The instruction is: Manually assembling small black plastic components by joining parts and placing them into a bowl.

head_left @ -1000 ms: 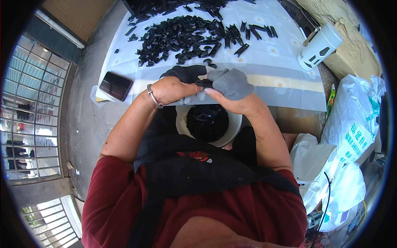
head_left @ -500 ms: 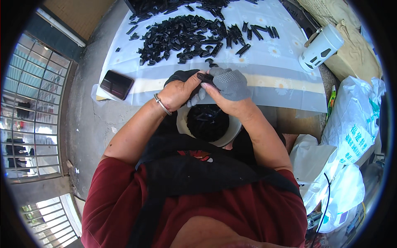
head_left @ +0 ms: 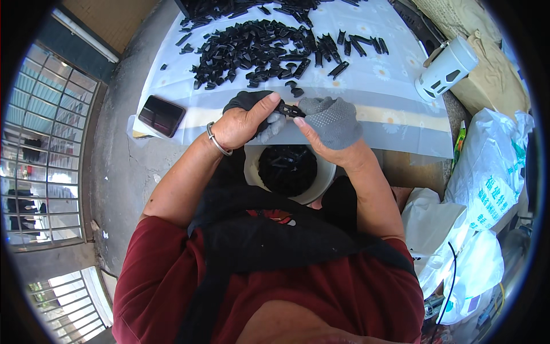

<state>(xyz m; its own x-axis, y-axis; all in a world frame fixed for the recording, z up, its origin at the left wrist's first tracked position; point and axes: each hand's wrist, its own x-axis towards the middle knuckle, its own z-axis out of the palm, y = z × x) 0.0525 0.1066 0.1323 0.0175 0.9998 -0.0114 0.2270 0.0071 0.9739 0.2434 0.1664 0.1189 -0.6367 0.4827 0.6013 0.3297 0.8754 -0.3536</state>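
Above the table's near edge, my left hand (head_left: 245,119) and my right hand (head_left: 333,123) grip a small black plastic part (head_left: 291,110) between them, one at each end. Both wear grey gloves that leave the thumbs bare, and the left one has a black back. Below them, a pale bucket (head_left: 326,179) holds a heap of black parts (head_left: 286,169). Past my hands, a pile of short black pieces (head_left: 246,51) covers the middle of the table, with longer black parts (head_left: 327,47) at its right side.
A dark phone (head_left: 162,117) lies at the left corner of the flowered tablecloth (head_left: 389,123). On the right stands a white bottle (head_left: 447,69). White plastic bags (head_left: 487,166) crowd the floor at right, and a barred window (head_left: 51,149) is at left.
My hands have spread slightly apart, the right one shifting right. More of the black plastic part now shows between them.
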